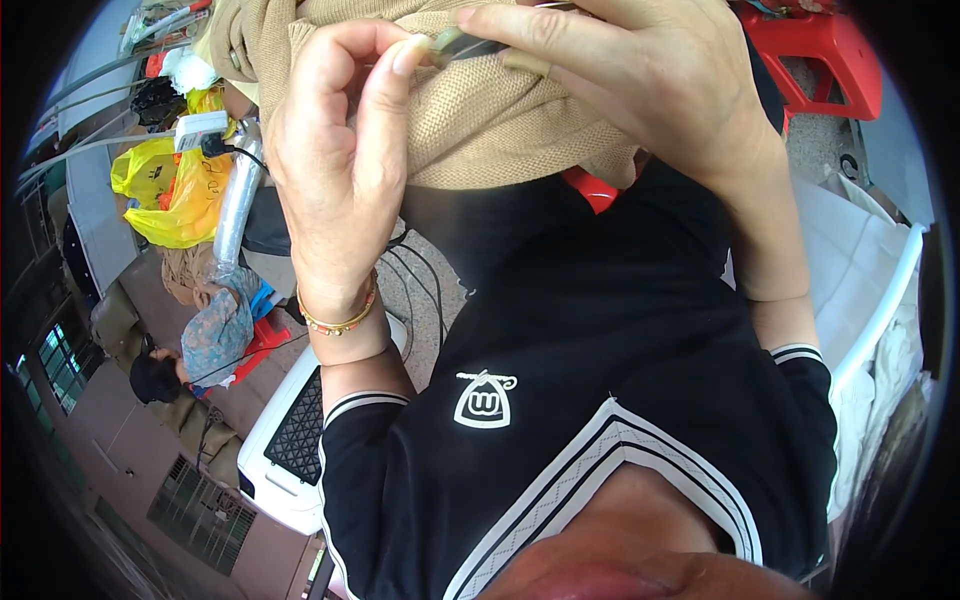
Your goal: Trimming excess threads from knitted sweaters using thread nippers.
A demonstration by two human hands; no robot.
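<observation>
Tan knitted fabric (490, 115) lies bunched over my lap at the top of the head view, with both hands over it. Thumb and index finger of my left hand (340, 150) pinch together at a small greenish piece (446, 40); whether they grip it or a fold of fabric is unclear. My right hand (650, 85) comes in from the right, its fingers closed around a thin dark object (475, 46) that runs toward the greenish piece. Its kind cannot be made out, and the frame's top edge cuts off part of the hand.
At left are yellow plastic bags (175, 195), a white plug adapter (201, 127) with cables, and a clear-wrapped roll (236, 200). Another person (215, 340) sits farther off. A white machine housing (285, 440) stands beside my left arm. A red stool (820, 60) is at upper right, a white bin (870, 270) below.
</observation>
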